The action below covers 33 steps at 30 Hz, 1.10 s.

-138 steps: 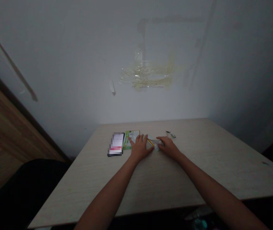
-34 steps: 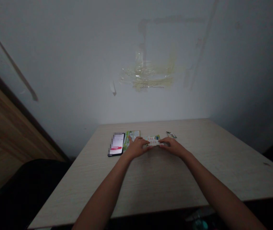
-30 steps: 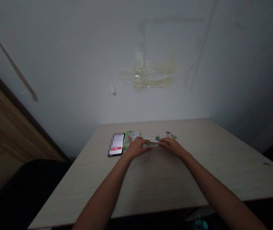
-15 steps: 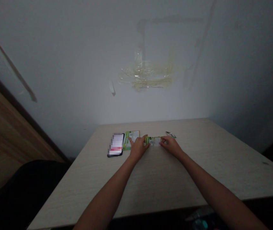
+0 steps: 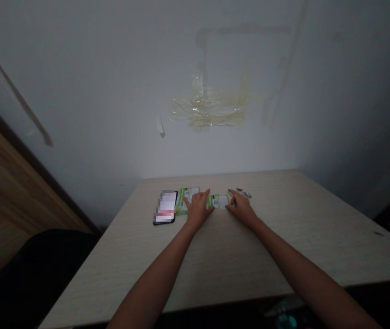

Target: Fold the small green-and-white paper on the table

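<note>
A small green and white paper packet [image 5: 218,201] lies flat on the pale wooden table [image 5: 236,246], far from me. My left hand [image 5: 197,209] rests at its left end, fingers stretched out flat on the packet's edge. My right hand [image 5: 240,206] presses its right end with fingers extended. A second green and white packet [image 5: 185,198] lies just left of my left hand, partly under it.
A black phone [image 5: 165,207] lies left of the packets. A small torn foil scrap [image 5: 244,193] sits beyond my right hand. The wall [image 5: 195,91] rises right behind the table, with old tape on it. A dark chair [image 5: 27,274] stands at the left.
The packet was lifted and held between both hands a second ago. It now lies flat on the table, and both hands have flattened onto its ends.
</note>
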Available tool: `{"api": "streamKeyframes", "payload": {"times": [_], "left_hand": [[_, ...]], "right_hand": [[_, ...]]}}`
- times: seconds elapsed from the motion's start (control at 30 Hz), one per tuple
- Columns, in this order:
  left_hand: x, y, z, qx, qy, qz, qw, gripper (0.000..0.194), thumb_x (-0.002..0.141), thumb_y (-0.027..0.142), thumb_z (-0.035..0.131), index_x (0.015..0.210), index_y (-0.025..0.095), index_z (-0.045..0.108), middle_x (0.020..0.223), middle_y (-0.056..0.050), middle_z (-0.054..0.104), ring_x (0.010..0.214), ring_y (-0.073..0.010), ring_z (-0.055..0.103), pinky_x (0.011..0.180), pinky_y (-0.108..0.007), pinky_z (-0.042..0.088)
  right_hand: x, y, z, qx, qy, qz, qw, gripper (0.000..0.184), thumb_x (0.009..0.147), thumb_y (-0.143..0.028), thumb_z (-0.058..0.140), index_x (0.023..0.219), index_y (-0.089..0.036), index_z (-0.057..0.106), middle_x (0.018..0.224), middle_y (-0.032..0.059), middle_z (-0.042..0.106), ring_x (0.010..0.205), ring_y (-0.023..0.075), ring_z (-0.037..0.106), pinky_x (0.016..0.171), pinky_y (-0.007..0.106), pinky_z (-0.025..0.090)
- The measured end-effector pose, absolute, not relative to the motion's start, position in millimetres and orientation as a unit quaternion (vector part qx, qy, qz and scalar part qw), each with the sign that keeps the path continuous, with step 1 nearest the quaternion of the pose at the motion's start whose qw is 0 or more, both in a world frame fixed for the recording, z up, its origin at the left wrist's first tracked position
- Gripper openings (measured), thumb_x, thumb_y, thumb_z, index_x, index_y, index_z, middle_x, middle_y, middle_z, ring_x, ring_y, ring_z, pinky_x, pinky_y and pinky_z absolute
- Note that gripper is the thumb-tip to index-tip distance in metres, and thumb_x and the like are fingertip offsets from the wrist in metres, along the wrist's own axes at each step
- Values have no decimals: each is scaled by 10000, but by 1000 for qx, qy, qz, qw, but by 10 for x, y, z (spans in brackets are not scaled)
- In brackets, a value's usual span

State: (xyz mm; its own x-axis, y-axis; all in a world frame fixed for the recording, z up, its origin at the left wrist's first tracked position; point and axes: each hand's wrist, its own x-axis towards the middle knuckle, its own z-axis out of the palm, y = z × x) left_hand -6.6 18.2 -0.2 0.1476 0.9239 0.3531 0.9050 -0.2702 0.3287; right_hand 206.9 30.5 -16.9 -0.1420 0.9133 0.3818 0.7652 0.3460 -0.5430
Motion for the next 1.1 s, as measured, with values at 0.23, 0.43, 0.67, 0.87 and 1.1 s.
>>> {"api": "streamKeyframes", "payload": {"times": [0.23,0.43,0.67,0.87,1.1], "left_hand": [[-92,195,-52,798,562,214,32,248,895,381,589,1117,422,691,1334,24,627,1374,-343,358,1049,-802,-77],[-87,177,-52,800,555,226,34,205,890,451,593,1031,383,726,1227,11,687,1325,-327,410,1035,-804,-99],[-31,137,-24,800,552,234,23,170,858,454,647,965,340,714,1158,4,687,1239,-292,467,1015,-822,-88],[9,135,8,788,574,220,35,195,840,475,662,973,339,705,1190,1,665,1261,-304,442,1014,-830,-55],[-30,162,84,778,589,204,78,176,827,433,680,987,379,731,1264,11,655,1316,-333,391,1046,-799,-13]], "right_hand": [[2075,342,-219,-458,-827,80,317,267,846,-157,571,1073,-205,702,1148,92,644,1092,224,562,989,389,419],[2060,372,-267,-457,-827,77,319,168,828,-236,652,969,-206,738,1060,82,681,1024,224,589,958,380,435],[1974,318,-242,-493,-807,71,316,194,809,-311,699,978,-219,727,1013,71,645,1008,226,565,935,369,428],[1927,319,-247,-515,-793,74,317,226,795,-364,721,967,-217,720,1008,74,627,1010,233,553,931,374,426],[2017,395,-266,-498,-795,131,320,208,772,-242,704,973,-213,745,1054,91,642,1045,247,564,975,408,425]]}}
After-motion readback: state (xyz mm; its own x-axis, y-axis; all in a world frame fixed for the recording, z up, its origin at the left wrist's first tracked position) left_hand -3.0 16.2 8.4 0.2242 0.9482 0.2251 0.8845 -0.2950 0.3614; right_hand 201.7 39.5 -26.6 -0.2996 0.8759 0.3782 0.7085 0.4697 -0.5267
